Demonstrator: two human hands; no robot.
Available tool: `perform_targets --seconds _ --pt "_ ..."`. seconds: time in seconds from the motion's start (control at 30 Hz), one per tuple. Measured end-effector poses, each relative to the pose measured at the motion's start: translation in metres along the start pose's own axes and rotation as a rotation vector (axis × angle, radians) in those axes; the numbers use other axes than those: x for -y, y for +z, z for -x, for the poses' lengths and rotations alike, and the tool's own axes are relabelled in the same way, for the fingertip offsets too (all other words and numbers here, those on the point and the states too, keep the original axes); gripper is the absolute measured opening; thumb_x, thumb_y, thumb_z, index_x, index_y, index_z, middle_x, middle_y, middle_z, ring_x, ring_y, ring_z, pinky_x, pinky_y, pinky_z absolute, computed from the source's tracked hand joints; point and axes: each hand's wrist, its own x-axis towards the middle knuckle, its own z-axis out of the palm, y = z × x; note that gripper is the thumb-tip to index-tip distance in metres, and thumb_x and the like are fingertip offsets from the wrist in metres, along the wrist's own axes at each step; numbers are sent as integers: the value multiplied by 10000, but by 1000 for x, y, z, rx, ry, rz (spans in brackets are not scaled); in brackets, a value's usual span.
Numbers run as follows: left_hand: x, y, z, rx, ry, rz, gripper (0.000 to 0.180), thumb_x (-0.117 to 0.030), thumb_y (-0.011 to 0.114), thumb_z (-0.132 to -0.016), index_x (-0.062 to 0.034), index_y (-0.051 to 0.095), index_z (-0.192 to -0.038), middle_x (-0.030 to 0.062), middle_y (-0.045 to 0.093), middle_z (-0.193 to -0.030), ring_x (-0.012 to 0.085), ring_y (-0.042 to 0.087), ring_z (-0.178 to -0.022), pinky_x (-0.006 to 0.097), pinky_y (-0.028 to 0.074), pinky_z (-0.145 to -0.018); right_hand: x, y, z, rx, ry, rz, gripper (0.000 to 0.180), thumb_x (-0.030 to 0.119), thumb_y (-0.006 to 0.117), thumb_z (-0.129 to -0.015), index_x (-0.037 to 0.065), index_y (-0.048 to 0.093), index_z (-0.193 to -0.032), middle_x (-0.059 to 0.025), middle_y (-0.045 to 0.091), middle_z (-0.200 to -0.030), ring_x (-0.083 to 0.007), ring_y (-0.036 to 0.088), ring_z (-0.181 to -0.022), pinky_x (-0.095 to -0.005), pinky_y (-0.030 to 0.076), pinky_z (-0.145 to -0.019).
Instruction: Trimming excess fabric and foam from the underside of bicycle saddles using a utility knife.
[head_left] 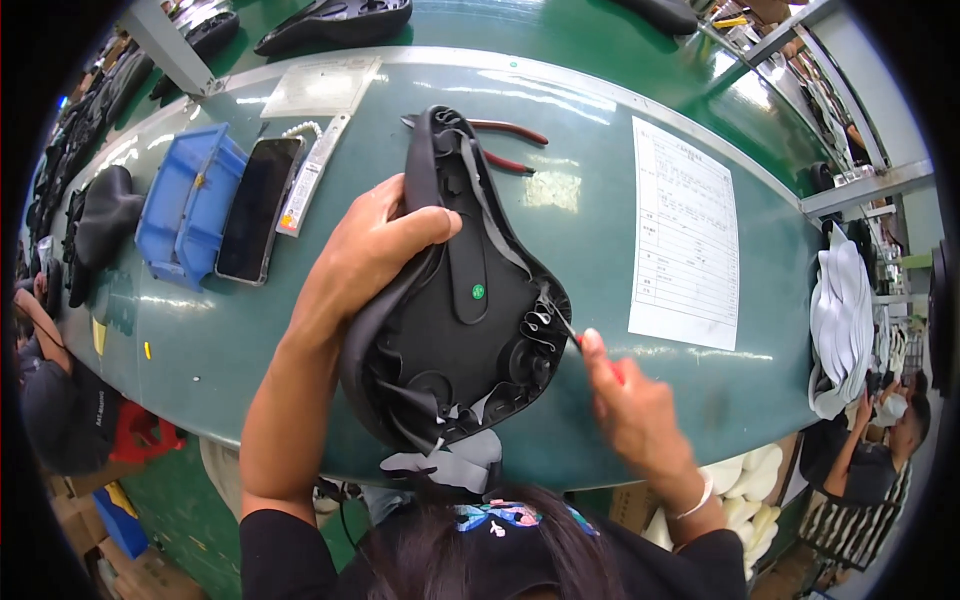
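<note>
A black bicycle saddle (462,300) lies upside down on the green table (250,340), its underside with a small green sticker facing up. My left hand (370,250) grips its left edge, thumb over the rim near the narrow nose. My right hand (625,400) holds a thin red-handled tool (565,328) whose metal tip touches the folded cover material at the saddle's right rear edge. Loose flaps of grey cover material (450,465) hang from the wide end nearest me.
Red-handled pliers (510,140) lie behind the saddle. A blue bin (185,205), a dark phone (258,210) and a white strip sit left. A printed sheet (685,235) lies right. More saddles are on the far table. Other people sit at both lower sides.
</note>
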Motion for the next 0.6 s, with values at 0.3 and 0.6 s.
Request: perform_targets --seconds 0.3,0.6 --pt "31 14 71 -369 68 154 461 -210 612 -784 56 503 -1144 66 566 -965 112 526 -852 263 451 -768 54 4 51 -21 343 -446 614 7 603 -845 75 358 -1403 -178 655 -948 -362 656 -751 -399 528 -657" --pt "39 17 91 -391 151 172 578 -227 635 -787 41 446 -1264 80 529 -1065 143 495 -969 284 430 -851 41 -3 -47 -422 -2 -549 456 34 630 -846 8 464 -1269 -146 627 -1088 -177 664 -842 -307 538 -652"
